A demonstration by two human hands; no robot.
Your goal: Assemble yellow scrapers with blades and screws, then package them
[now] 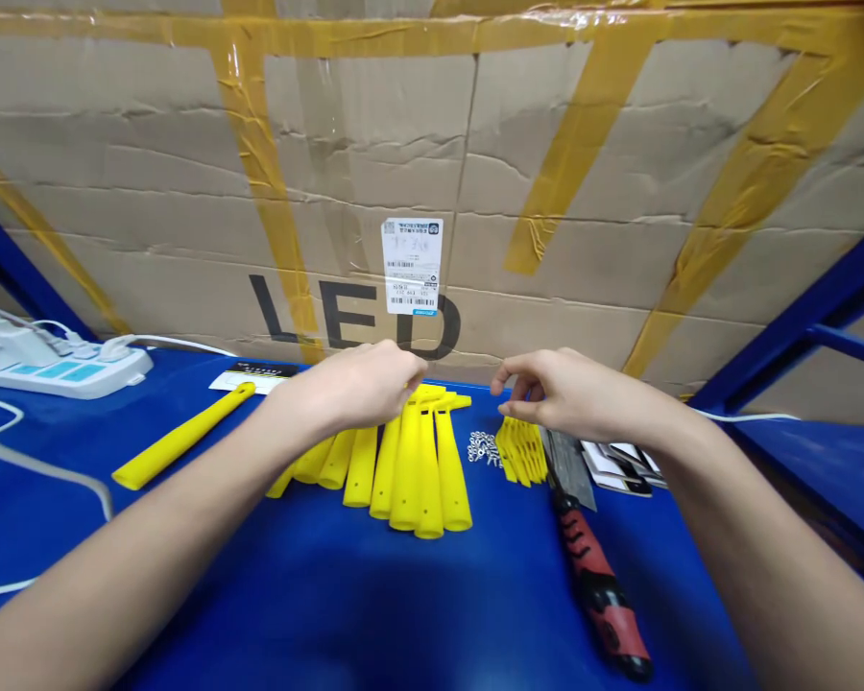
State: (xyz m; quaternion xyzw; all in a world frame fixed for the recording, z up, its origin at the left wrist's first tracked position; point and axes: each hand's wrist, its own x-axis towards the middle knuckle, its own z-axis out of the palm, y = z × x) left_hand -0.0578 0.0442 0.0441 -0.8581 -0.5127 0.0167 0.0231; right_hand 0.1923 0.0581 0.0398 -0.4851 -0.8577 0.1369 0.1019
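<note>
My left hand is over the upper ends of a row of yellow plastic handles; its fingers curl down, and whatever they hold, if anything, is hidden. My right hand hovers by a stack of small flat yellow pieces, thumb and forefinger apart with nothing visible between them. Between the two groups lies a little heap of small shiny metal parts. One longer yellow handle rests apart on the left. A red and black screwdriver-like tool lies below my right hand, its upper end pointing away.
Behind everything stands a large taped cardboard box with a white label. A white power strip with cables sits on the blue table at left. Papers or packets lie right; blue frame bars flank the box.
</note>
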